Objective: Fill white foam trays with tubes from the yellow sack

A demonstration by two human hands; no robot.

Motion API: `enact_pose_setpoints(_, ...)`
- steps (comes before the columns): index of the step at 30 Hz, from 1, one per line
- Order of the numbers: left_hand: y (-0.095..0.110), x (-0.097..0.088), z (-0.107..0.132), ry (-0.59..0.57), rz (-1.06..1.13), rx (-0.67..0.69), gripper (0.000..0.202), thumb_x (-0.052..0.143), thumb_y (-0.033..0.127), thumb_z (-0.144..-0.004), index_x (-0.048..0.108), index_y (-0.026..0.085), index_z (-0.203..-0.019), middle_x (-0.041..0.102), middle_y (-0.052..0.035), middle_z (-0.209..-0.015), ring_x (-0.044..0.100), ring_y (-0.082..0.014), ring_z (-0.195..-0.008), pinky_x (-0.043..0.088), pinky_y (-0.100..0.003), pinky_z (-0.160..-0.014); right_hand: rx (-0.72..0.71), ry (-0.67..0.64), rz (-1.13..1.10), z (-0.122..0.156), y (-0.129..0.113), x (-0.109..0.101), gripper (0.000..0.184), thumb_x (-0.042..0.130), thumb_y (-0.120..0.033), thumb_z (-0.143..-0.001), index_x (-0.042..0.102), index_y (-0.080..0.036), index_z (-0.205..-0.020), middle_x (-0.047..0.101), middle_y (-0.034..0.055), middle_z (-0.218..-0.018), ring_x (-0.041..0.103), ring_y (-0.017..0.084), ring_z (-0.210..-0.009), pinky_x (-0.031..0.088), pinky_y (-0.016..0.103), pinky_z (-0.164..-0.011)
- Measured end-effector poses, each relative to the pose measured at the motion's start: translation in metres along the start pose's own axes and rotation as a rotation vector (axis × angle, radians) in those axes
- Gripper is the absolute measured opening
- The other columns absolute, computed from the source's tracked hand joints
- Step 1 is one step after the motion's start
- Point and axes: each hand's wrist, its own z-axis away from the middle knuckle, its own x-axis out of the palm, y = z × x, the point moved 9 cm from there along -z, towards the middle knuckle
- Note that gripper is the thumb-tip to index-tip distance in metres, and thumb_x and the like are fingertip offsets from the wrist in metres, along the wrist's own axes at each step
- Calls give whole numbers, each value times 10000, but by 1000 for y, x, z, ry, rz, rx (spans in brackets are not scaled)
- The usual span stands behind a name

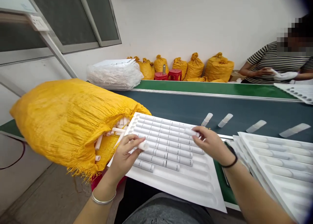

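- Conveyor belt [186,106]: dark grey-green, runs across the view, with green strips along both edges.
- Yellow sack [61,119]: woven, lies on its side at the left. Its open mouth faces the tray, and spilled tubes [114,132] show in the opening.
- White tray [190,180]: moulded, lies straight in front of the person. Its far-left corner is at the sack mouth. The far grooves hold tubes laid end to end; the near grooves are bare.
- Tray stack [281,162]: empty trays piled at the right, just beside the white tray.
- Wrapped bundle [114,74]: clear plastic over white sheets, on the far side of the belt at the left.
- Wall sacks [217,67]: tied yellow bags in a row against the wall, with red stools [174,74] among them.
- Co-worker [271,59]: striped shirt, far right, hands busy with something white.
- Left hand [126,155]: over the tray's left end, fingers curled, thumb and fingertips pinching the left tube [142,146].
- Right hand [210,142]: over the tray's far-right part, fingertips pinching the right tube [192,132] just above the filled rows.
- Loose tubes [206,119]: four lie apart on the belt beyond the tray.
- Wrists: silver bangle [102,199] on the left, black band [231,158] on the right.
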Motion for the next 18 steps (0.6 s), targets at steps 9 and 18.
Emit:
enact_pose_setpoints(9, 63, 53, 5, -237, -239, 207, 518, 532, 139, -896, 427, 247, -1391, 572, -76, -983, 568, -189, -894, 519, -314, -769, -492, 53, -422, 64, -99, 9, 272, 558, -187, -906, 562, -226, -1176, 664, 62, -1013, 631, 164, -909, 531, 278, -787)
enact_pose_setpoints(18, 49, 47, 5, -366, 40, -146, 339, 504, 304, -931, 518, 222, -1259, 650, -64, -1118, 619, -181, -993, 510, -283, -851, -606, 225, -450, 71, -98, -8, 375, 585, -76, -862, 549, -229, -1202, 626, 74, -1113, 585, 174, -1085, 495, 302, -946)
